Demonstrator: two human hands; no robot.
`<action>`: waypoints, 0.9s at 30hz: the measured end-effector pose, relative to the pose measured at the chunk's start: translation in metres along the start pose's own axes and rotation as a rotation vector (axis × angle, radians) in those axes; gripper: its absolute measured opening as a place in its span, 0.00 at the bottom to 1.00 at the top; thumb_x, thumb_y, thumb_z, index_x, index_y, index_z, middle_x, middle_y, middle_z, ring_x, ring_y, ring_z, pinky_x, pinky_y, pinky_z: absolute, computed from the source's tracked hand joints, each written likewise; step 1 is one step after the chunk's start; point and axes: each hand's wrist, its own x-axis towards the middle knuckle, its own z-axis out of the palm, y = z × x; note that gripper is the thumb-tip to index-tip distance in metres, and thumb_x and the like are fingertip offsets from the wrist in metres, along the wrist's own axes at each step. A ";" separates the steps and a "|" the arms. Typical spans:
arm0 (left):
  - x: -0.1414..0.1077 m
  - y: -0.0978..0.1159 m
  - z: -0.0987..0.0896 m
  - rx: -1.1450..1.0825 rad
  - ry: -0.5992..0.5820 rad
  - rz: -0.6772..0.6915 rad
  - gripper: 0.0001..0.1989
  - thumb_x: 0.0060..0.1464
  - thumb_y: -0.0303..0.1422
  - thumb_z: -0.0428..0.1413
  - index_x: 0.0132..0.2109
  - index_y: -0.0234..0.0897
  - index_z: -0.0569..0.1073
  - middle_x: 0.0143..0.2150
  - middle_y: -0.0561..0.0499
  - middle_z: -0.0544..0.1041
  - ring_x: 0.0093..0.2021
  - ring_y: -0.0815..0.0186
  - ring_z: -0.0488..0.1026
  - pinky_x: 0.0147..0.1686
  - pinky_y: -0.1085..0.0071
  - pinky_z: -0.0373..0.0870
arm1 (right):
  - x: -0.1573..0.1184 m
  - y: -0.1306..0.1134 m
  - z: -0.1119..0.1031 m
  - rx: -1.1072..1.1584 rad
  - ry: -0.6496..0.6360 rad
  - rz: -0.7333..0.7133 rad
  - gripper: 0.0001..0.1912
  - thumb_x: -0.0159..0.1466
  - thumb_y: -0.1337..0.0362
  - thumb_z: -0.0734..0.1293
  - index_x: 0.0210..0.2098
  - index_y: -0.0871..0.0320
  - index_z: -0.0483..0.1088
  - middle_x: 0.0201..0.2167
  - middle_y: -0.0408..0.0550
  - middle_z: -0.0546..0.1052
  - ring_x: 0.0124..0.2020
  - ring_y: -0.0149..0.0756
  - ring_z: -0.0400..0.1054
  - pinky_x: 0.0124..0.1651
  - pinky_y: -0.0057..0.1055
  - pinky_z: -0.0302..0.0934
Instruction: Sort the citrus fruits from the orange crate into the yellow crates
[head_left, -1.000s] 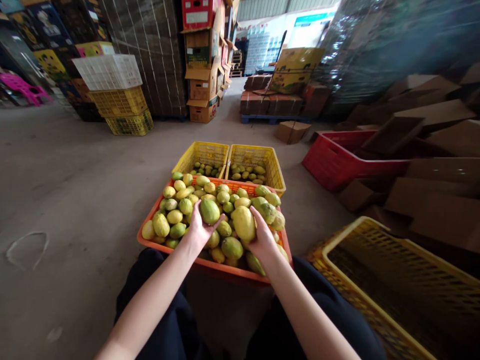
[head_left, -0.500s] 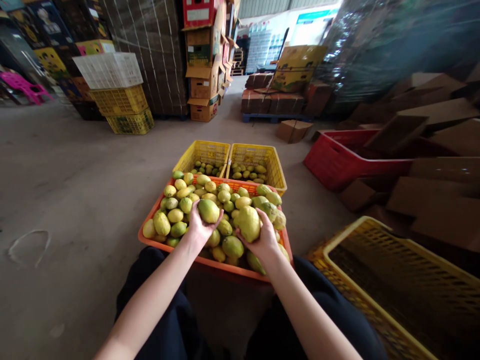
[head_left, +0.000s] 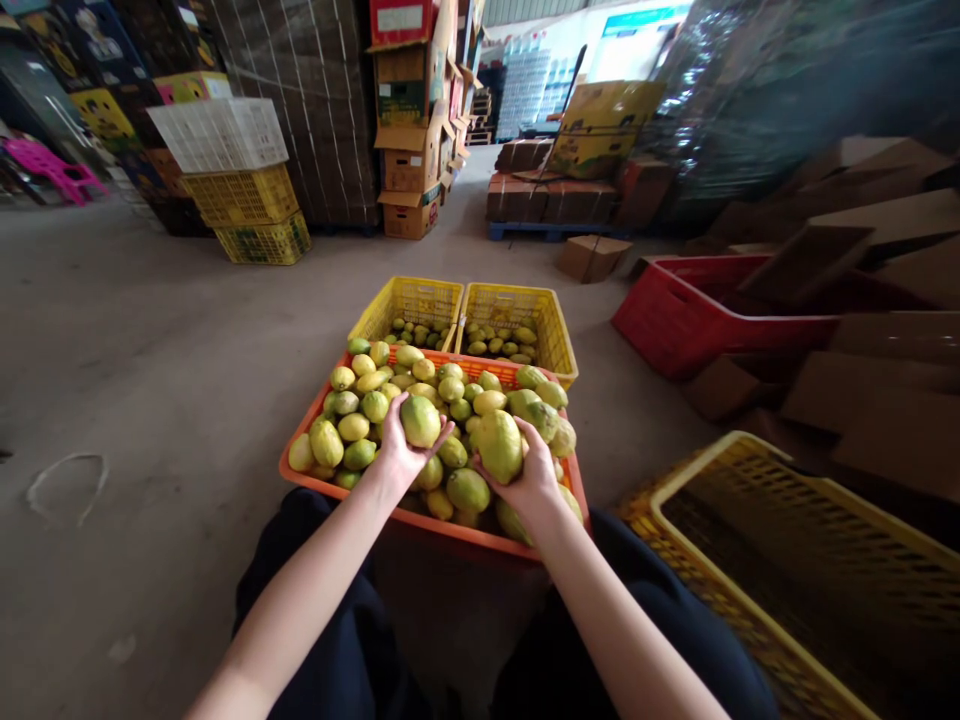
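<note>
My left hand (head_left: 403,441) is closed around a green-yellow lemon (head_left: 420,421), its thumb and fingers at the sides. A larger, bumpy lemon (head_left: 499,446) rests in my right hand (head_left: 532,469), whose fingers wrap its right side and underside. Both fruits are held just above an orange crate (head_left: 300,474) heaped with yellow and green lemons (head_left: 353,427). The two hands are side by side, a short gap between the fruits. My forearms hide part of the crate's near rim.
Beyond the orange crate stand two yellow crates (head_left: 562,335) with lemons low inside. At the right are another yellow crate (head_left: 739,450) and a red crate (head_left: 675,315) beside loose cardboard (head_left: 885,400). Stacked crates (head_left: 247,195) and boxes (head_left: 409,170) stand farther back.
The lemon in my left hand has turned slightly. Both hands keep their hold over the orange crate, and the camera view has shifted a little.
</note>
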 end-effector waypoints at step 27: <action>-0.003 -0.005 -0.002 0.181 -0.040 -0.115 0.09 0.64 0.36 0.54 0.46 0.37 0.74 0.29 0.51 0.75 0.30 0.61 0.78 0.39 0.58 0.84 | 0.015 0.006 -0.005 0.020 0.005 0.014 0.09 0.67 0.64 0.59 0.34 0.50 0.69 0.20 0.41 0.77 0.19 0.38 0.71 0.31 0.36 0.75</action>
